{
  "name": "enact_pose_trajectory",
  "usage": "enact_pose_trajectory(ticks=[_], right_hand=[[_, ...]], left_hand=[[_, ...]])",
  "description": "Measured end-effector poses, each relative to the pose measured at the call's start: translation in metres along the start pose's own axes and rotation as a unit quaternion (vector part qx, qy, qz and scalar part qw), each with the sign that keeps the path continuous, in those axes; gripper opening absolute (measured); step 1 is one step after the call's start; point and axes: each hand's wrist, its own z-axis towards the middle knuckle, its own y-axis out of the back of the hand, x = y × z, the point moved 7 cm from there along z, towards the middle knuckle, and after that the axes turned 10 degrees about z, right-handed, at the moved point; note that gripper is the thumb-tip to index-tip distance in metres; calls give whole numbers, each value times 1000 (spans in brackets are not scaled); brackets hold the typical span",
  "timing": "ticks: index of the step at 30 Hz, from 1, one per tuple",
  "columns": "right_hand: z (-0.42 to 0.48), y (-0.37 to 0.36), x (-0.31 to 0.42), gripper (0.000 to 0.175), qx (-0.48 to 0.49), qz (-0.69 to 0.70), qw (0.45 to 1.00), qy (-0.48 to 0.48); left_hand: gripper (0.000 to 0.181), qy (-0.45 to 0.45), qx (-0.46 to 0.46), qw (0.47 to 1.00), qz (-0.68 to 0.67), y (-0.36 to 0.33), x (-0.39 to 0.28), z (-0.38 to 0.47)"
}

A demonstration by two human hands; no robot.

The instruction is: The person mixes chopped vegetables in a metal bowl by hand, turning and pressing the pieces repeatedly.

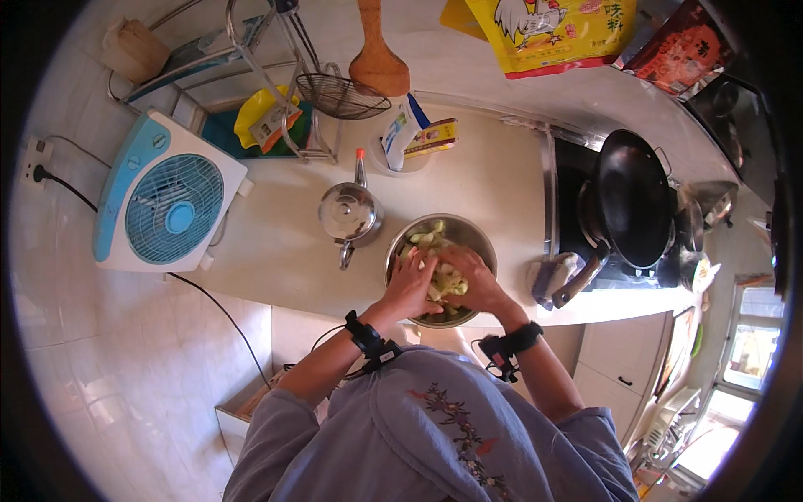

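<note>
A round metal bowl [491, 246] stands at the counter's front edge before me, with chopped pale-green vegetable pieces [450, 282] inside. My left hand [411, 285] reaches into its left side, fingers spread over the pieces and thumb apart. From the right, my right hand [473, 276] curves down among the same pieces. Both hands touch the vegetables, but their fingertips are partly hidden, so a firm grip on any piece cannot be made out. Just left of the bowl is a lidded metal pot [348, 210] with a red-tipped spout.
A black wok [633, 201] sits on the stove at right, its handle [583, 276] pointing toward me beside a cloth [555, 276]. At left stands a blue-and-white box fan [172, 197] with a trailing cord [229, 320]. Behind are a plastic tub [417, 164] with packets and a wire rack [276, 94].
</note>
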Motion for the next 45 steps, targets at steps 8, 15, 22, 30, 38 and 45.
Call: enact_pose_trajectory(ticks=[8,15,22,30,38,45], right_hand=[[5,-30,-19,93,-88,-176,976,-91],[22,-9,-28,41,-107,-168,975,-96],[17,16,-20,49,-159,-67,983,-57],[-10,9,9,91,-87,-9,992,-93],[0,-32,-17,99,-20,-266,947,-180],[13,-24,-31,74,-27,-216,955,-201]], left_hand=[[50,3,-33,964,263,-22,-1,21],[17,9,-176,975,136,-17,11,31],[44,107,-62,987,-104,8,15,28],[78,47,-78,982,-165,17,5,4],[49,38,-1,962,271,-36,3,16],[30,86,-82,973,196,-34,15,30]])
